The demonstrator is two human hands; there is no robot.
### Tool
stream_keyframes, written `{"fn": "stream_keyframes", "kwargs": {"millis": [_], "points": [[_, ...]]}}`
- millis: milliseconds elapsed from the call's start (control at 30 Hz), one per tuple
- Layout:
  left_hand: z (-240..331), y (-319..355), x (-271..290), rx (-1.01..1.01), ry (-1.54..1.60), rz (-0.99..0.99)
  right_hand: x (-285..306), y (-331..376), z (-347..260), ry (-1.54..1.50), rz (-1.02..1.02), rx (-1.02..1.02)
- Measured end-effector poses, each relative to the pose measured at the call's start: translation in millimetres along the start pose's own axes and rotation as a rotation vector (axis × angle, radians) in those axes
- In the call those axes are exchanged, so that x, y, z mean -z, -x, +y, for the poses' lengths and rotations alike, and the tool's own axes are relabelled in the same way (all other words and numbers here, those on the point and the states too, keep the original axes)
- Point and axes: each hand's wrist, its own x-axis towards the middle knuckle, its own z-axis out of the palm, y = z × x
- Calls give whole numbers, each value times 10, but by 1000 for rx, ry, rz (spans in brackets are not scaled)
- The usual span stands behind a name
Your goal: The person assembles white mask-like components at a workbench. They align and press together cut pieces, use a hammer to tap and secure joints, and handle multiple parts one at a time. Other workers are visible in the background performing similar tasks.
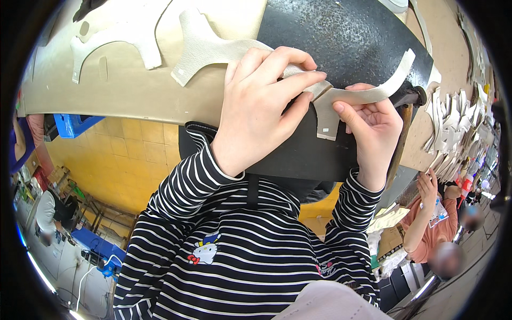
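Two pale grey, grained strips, like leather or synthetic leather, meet end to end over a black slab [330,32]. My left hand [266,93] has its fingertips closed at the inner end of the left branched piece [200,45], whose wide end lies to the left. My right hand [373,120] pinches the right piece [386,88] between thumb and fingers. This one has a short tab hanging down and a long curved arm rising to the right. A narrow dark gap shows between the two ends. My left fingers partly hide the left piece.
Another branched piece [120,37] lies on the tan tabletop [144,96] at the left. Beside my right hand is a hammer with a wooden handle [401,144]. Many cut pieces [453,120] are heaped at the far right, near a person in an orange-pink top [421,229].
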Motion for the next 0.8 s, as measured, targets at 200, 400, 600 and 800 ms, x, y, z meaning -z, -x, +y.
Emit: {"fn": "stream_keyframes", "kwargs": {"millis": [200, 400, 600, 800], "points": [[-23, 7, -19, -51, -19, 15, -6, 15, 1, -18, 6, -5], [-20, 9, -18, -53, -30, 13, -30, 22, 13, 11, 20, 10], [-26, 9, -24, -53, -19, 20, -32, 25, 9, -6, 20, 3], [-33, 15, -16, -58, -30, 19, -36, 22, 10, 24, 30, -4]]}}
